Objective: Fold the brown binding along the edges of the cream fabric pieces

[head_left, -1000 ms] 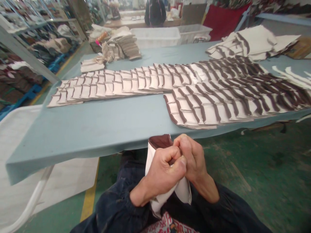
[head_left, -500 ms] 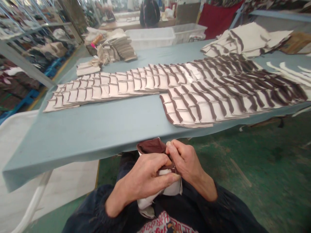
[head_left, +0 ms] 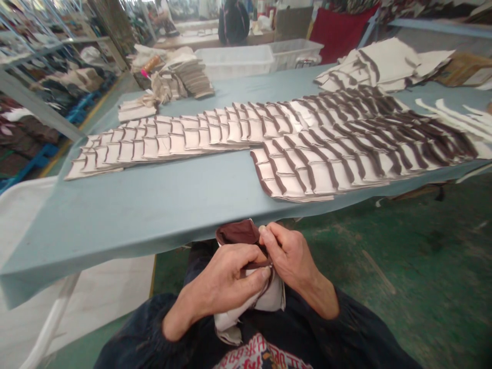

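Observation:
Over my lap, just off the table's near edge, is a cream fabric piece with a brown lining and dark brown edging; its exact kind I cannot make out. My left hand is closed on its brown edge, thumb on the near side and fingers tucked behind. Close beside it, my right hand pinches the same piece at the right of the brown opening, thumb up against the bent forefinger. The fingertips of both hands are partly hidden by the cloth and by each other.
On the blue-covered table lie overlapping rows of cream pieces with brown edging. Farther back are a stack of beige cloth, clear plastic bins and a cream fabric pile. A person is in the background.
My left thumb has drawn back a little to the left along the edge of the piece. Both hands keep their hold; the whole view has shifted slightly.

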Tool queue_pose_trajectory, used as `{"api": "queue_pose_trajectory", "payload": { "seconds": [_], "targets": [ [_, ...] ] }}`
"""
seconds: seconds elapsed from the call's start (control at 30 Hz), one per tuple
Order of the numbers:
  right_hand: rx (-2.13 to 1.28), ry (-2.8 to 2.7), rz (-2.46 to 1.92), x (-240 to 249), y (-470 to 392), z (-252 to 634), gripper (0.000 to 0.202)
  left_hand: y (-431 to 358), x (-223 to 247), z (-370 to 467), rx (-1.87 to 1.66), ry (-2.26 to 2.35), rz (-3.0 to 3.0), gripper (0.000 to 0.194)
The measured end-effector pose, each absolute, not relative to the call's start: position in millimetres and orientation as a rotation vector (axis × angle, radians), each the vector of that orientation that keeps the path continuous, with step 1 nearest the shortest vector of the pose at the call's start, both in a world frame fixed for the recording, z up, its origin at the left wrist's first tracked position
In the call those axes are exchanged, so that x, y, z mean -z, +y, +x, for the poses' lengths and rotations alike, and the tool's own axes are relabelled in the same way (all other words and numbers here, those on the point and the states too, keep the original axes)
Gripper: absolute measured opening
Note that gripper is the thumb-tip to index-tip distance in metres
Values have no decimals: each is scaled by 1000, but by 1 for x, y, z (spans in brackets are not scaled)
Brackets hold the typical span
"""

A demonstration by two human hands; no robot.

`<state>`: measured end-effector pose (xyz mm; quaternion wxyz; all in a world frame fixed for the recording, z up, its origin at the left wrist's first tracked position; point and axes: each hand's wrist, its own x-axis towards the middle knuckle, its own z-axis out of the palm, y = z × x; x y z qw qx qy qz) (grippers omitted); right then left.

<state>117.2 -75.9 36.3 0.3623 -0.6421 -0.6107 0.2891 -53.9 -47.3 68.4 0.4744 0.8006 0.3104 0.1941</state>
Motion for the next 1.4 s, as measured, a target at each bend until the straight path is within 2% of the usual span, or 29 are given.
{"api": "queue_pose_trajectory", "payload": {
  "seconds": [0.3, 0.53, 0.9, 1.13, 1.4],
  "targets": [
    [-958, -1402, -1497, -44, -74, 118, 39, -29, -63, -70, -285, 653, 1507, 30],
    [-1007, -1399, -1493, -40, -77, 117, 39, -30, -59, -74, -299, 588, 1446, 18],
    [-1021, -1422, -1538, -39, -76, 116, 39, -32, -61, -68, -313, 692, 1519, 35],
    [-1013, -1494, -1542, -39, -77, 121, 40, -33, -63, -64, -367, 720, 1536, 28],
    [-1261, -1765, -1398, -57, -82, 139, 34, -29, -64, -66, -337, 704, 1604, 22]
  ]
}}
